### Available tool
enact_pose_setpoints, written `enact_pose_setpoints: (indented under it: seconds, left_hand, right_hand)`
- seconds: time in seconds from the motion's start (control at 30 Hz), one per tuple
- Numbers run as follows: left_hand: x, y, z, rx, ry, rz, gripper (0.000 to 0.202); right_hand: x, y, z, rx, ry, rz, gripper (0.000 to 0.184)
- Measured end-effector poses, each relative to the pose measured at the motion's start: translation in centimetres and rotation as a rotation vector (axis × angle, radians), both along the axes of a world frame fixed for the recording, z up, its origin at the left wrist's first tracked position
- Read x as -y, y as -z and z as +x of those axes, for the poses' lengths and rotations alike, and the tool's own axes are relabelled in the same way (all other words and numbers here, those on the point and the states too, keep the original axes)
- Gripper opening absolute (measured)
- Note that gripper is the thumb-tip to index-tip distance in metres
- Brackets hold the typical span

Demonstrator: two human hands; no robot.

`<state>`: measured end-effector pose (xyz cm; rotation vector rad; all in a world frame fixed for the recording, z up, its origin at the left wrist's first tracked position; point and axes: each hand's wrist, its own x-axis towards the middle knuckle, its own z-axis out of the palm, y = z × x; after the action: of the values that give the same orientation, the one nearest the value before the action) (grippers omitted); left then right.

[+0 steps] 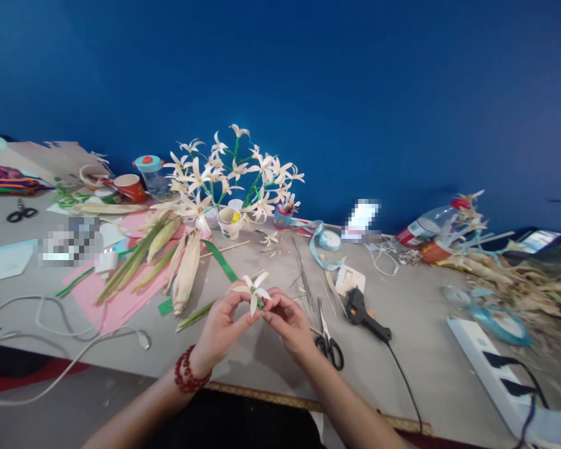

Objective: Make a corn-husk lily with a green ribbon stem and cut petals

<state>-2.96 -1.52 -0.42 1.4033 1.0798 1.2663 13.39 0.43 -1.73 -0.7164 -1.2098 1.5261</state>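
Observation:
A small handmade flower (pixel 254 290) with pale petals and a green base is held up over the front of the table, between both my hands. My left hand (pixel 227 324), with red beads at the wrist, pinches the base from the left. My right hand (pixel 287 317) closes on the same green base from the right, fingertips almost meeting. Just right of my hands lie black-handled scissors (pixel 328 346) and a black glue gun (pixel 367 315). A green strip (pixel 220 260) lies behind my left hand, with corn husks (pixel 187 268) further left.
Cups holding many similar flowers (pixel 234 171) stand at the back against the blue wall. Thin wires (pixel 303 274) and a blue ribbon roll (pixel 330 240) lie beyond my right hand. A power strip (pixel 490 374) is at right, a white cable (pixel 75 362) at left.

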Motion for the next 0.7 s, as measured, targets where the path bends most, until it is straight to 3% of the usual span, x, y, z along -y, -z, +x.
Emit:
enact_pose_setpoints:
  seconds: [0.17, 0.3, 0.4, 0.57, 0.7]
  left_hand:
    - [0.1, 0.0, 0.3, 0.04, 0.033, -0.046, 0.013]
    - [0.1, 0.0, 0.5, 0.093, 0.039, -0.042, 0.009]
    - [0.0, -0.4, 0.6, 0.115, 0.044, 0.008, 0.006]
    - [0.0, -1.2, 0.7, 0.07, 0.007, 0.015, 0.009]
    - [0.0, -1.6, 0.6, 0.049, 0.013, -0.013, 0.013]
  right_hand:
    - [0.3, -0.3, -0.1, -0.016, 0.051, 0.052, 0.006]
    - [0.4, -0.1, -0.2, -0.05, 0.045, -0.004, 0.005]
    - [0.6, -0.2, -0.4, -0.152, 0.019, -0.173, 0.009]
    - [1.1, -0.5, -0.6, -0.42, -0.183, -0.578, 0.015]
    - [1.4, 0.0, -0.6, -0.524, -0.255, -0.666, 0.02]
